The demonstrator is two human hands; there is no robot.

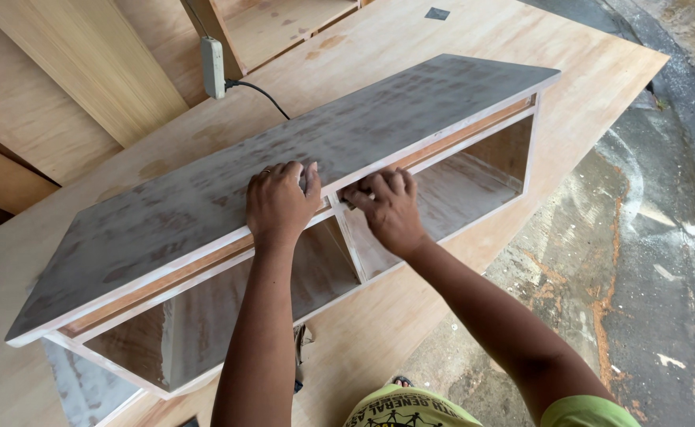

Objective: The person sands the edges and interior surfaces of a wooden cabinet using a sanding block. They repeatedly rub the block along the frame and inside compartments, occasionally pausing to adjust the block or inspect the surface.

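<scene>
A long wooden cabinet box (205, 198) with a grey, patchy sanded top lies on a plywood sheet (592, 71). Its open front shows two compartments split by a thin divider. My left hand (280, 202) rests over the front edge of the top, fingers curled on the grey surface, a ring on one finger. My right hand (387, 207) is beside it, fingers bent and pressed at the front edge just above the divider. Something small may be pinched under its fingers, but I cannot make it out.
A grey power strip (213, 67) with a black cable lies behind the cabinet. Wooden boards (86, 63) lean at the back left. To the right the plywood ends above a dusty concrete floor (647, 261) strewn with sawdust.
</scene>
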